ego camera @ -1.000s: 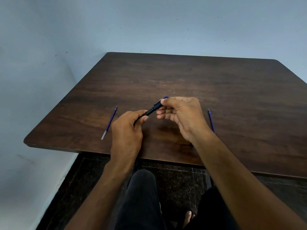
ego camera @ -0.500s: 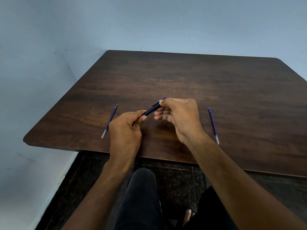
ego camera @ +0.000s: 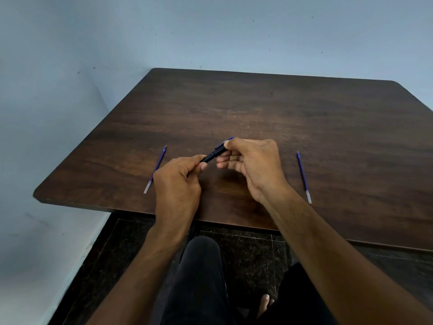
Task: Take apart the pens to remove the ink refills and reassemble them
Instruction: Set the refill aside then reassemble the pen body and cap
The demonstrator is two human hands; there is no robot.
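Observation:
A black pen [ego camera: 214,154] with a blue clip end is held between both hands just above the dark wooden table [ego camera: 281,118]. My left hand [ego camera: 178,184] pinches its lower, near end between thumb and fingers. My right hand [ego camera: 250,163] grips its upper end, and the blue tip pokes out past the forefinger. Most of the pen is hidden inside the two hands. One blue ink refill [ego camera: 156,168] lies on the table left of my left hand. A second blue refill [ego camera: 303,177] lies right of my right wrist.
The table's near edge [ego camera: 234,224] runs under my forearms, with dark floor tiles and my legs below it. A pale blue wall stands behind the table and along its left side.
Both hands keep hold of the pen and shift only slightly. My right forearm has moved left off the right-hand refill, so its full length shows.

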